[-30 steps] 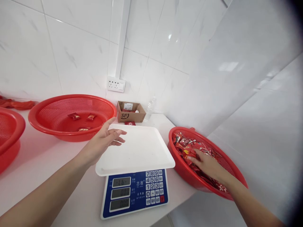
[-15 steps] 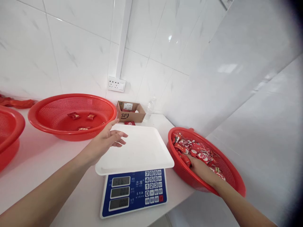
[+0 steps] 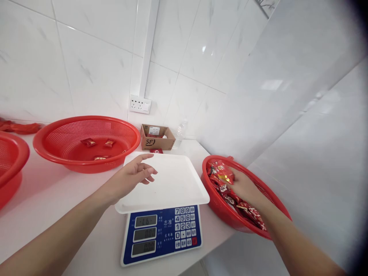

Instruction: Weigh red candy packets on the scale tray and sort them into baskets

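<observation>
My right hand (image 3: 244,186) is over the right red basket (image 3: 273,201), closed on red candy packets (image 3: 224,171) that are blurred a little by motion. Below it lie many more wrapped packets (image 3: 230,199) in red and dark red. My left hand (image 3: 133,174) hovers above the left side of the white tray (image 3: 169,184), fingers loosely bent and apart, with nothing in them. The tray sits on top of a blue digital scale (image 3: 162,234) with a keypad and three displays.
A wide red basket (image 3: 86,166) with several packets (image 3: 109,143) stands at the back left; another red basket (image 3: 13,161) is cut off at the left edge. Behind the scale are a cardboard box (image 3: 158,143), a clear bottle (image 3: 181,133) and a wall socket (image 3: 140,104).
My right hand has risen from among the packets in the right basket and now holds some of them. My left hand stays over the tray, nearly unmoved.
</observation>
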`<state>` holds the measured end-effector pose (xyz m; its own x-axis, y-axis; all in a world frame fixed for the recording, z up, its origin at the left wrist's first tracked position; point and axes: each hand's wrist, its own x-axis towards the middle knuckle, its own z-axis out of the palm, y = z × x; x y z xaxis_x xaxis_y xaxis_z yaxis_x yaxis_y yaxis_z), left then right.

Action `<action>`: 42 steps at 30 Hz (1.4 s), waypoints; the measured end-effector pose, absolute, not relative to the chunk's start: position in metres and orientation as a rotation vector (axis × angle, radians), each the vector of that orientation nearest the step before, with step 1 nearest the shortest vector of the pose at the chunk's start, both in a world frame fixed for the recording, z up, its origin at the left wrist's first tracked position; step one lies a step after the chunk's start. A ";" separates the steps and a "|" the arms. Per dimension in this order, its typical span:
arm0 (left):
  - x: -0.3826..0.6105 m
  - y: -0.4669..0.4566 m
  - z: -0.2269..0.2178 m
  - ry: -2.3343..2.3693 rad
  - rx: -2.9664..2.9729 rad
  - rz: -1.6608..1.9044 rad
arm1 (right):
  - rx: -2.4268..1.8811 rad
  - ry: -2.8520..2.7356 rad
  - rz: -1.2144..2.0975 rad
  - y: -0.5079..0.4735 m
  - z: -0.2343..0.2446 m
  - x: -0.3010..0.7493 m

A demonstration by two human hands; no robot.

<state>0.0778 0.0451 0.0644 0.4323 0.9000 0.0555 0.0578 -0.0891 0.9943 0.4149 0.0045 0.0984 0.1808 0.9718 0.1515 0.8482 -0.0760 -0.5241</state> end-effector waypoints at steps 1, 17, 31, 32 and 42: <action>0.079 0.044 0.064 0.903 1.538 0.869 | -1.930 -1.736 0.320 0.009 0.100 0.401; 0.085 0.039 0.051 0.804 2.521 0.522 | -1.770 -2.330 0.355 0.051 0.074 0.308; 0.088 0.039 0.049 0.954 2.415 0.679 | -1.573 -2.308 0.593 0.050 0.066 0.284; 0.089 0.039 0.049 1.020 2.329 0.729 | -1.543 -2.252 0.677 0.047 0.067 0.284; 0.095 0.034 0.057 0.736 1.601 0.838 | -1.203 -1.920 1.040 0.023 0.087 0.278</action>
<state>0.0950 0.0345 0.0569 0.5520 0.8231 0.1333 0.0257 -0.1766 0.9840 0.2782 0.0230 0.0872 -0.3786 0.9198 0.1034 0.4154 0.2687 -0.8690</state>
